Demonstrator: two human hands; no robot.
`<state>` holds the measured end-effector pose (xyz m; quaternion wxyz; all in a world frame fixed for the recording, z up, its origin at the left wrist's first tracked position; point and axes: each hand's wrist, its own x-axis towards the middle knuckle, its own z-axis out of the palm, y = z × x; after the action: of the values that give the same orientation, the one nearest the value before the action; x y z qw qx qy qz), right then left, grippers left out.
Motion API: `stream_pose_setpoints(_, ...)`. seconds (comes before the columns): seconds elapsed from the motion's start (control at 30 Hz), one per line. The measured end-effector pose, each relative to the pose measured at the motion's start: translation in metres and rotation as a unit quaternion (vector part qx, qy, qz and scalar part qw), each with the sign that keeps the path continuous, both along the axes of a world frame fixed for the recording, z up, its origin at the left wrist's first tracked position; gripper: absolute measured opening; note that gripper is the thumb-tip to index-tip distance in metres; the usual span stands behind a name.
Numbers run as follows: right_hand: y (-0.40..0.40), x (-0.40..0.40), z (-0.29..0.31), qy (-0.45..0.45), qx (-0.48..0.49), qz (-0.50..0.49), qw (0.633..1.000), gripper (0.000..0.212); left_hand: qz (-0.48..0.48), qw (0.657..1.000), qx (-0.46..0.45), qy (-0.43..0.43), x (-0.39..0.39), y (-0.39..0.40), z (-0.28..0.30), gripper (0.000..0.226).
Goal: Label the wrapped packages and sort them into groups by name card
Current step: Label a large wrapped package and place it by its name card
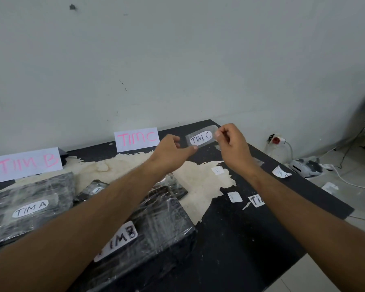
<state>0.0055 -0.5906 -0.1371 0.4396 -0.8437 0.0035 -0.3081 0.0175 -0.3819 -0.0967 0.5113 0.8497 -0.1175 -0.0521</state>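
Both hands are up over the far side of the black table (251,239), and they are stretching a strip of clear tape with the "TIM C" label (201,138) on it between them, lifted clear of the tabletop. The left hand (170,152) is pinching the strip's lower left corner between thumb and fingertips, while the right hand (233,142) is pinching its right end, fingers curled tight on the tape. Just behind the left hand, the pink "TIM C" name card (136,139) is standing against the wall, and the "TIM B" name card (25,165) is standing well to the left. Down near the front, the wrapped package marked "TIM A" (27,205) is lying at the left, the big wrapped package marked "TIM B" (156,230) is sitting under the left forearm, and a smaller wrapped package (91,189) is resting between them, its label mostly hidden. Loose paper labels (256,200) are lying scattered on the table under the right arm, some too blurred to read.
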Motion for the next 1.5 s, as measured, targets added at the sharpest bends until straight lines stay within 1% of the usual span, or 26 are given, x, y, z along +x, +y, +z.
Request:
stream_pose_setpoints(0.03, 0.008, 0.0, 0.005, -0.006, 0.003, 0.013, 1.0, 0.009, 0.003, 1.0, -0.006, 0.01, 0.003, 0.004, 0.004, 0.056)
stream_pose_setpoints(0.13, 0.032, -0.001, 0.019, -0.019, 0.024, 0.047, 0.998, 0.009, -0.002, 1.0, -0.021, 0.004, 0.01, 0.022, 0.017, 0.024)
stream_pose_setpoints(0.2, 0.048, -0.001, 0.027, -0.026, 0.037, 0.069, 0.997, 0.007, 0.003, 1.0, -0.024, -0.013, 0.012, 0.042, 0.024, 0.015)
stream_pose_setpoints(0.27, 0.065, -0.001, 0.035, -0.019, 0.049, 0.103, 0.993, 0.008, 0.002, 0.999, -0.026, -0.024, 0.012, 0.066, 0.03, 0.011)
stream_pose_setpoints(0.37, 0.092, 0.001, 0.045, 0.005, 0.046, 0.156, 0.987, 0.02, -0.002, 0.999, -0.007, -0.041, 0.009, 0.107, 0.036, 0.01)
stream_pose_setpoints(0.4, 0.103, 0.002, 0.049, 0.016, 0.045, 0.171, 0.984, 0.02, -0.003, 0.999, -0.001, -0.045, 0.007, 0.122, 0.038, 0.009)
stream_pose_setpoints(0.5, 0.14, 0.007, 0.058, 0.059, 0.046, 0.214, 0.974, 0.011, 0.005, 0.998, 0.018, -0.058, -0.002, 0.171, 0.042, 0.008)
stream_pose_setpoints(0.6, 0.185, 0.013, 0.065, 0.096, 0.018, 0.268, 0.958, 0.008, 0.027, 0.997, 0.049, -0.062, -0.014, 0.222, 0.047, 0.009)
stream_pose_setpoints(0.73, 0.249, 0.014, 0.071, 0.146, -0.022, 0.337, 0.93, 0.005, 0.041, 0.995, 0.076, -0.045, -0.033, 0.294, 0.049, 0.009)
stream_pose_setpoints(0.83, 0.292, 0.011, 0.072, 0.17, -0.053, 0.378, 0.908, 0.007, 0.038, 0.993, 0.106, -0.021, -0.051, 0.346, 0.046, 0.017)
stream_pose_setpoints(0.93, 0.329, 0.006, 0.073, 0.205, -0.093, 0.418, 0.88, 0.004, 0.039, 0.989, 0.144, 0.013, -0.07, 0.388, 0.04, 0.025)
stream_pose_setpoints(1.07, 0.37, -0.007, 0.074, 0.26, -0.136, 0.475, 0.83, 0.006, 0.042, 0.984, 0.167, 0.048, -0.094, 0.426, 0.035, 0.024)
stream_pose_setpoints(1.17, 0.395, -0.016, 0.073, 0.296, -0.179, 0.491, 0.799, 0.007, 0.037, 0.982, 0.162, 0.088, -0.11, 0.441, 0.033, 0.027)
stream_pose_setpoints(1.23, 0.413, -0.022, 0.069, 0.323, -0.198, 0.499, 0.78, 0.006, 0.037, 0.981, 0.162, 0.1, -0.118, 0.449, 0.03, 0.026)
stream_pose_setpoints(1.37, 0.443, -0.033, 0.056, 0.356, -0.207, 0.504, 0.759, 0.003, 0.049, 0.977, 0.19, 0.087, -0.13, 0.464, 0.023, 0.018)
stream_pose_setpoints(1.43, 0.453, -0.037, 0.05, 0.362, -0.213, 0.504, 0.755, 0.002, 0.049, 0.975, 0.192, 0.103, -0.133, 0.473, 0.021, 0.02)
stream_pose_setpoints(1.5, 0.463, -0.041, 0.047, 0.36, -0.221, 0.506, 0.752, 0.008, 0.046, 0.971, 0.198, 0.127, -0.135, 0.481, 0.02, 0.022)
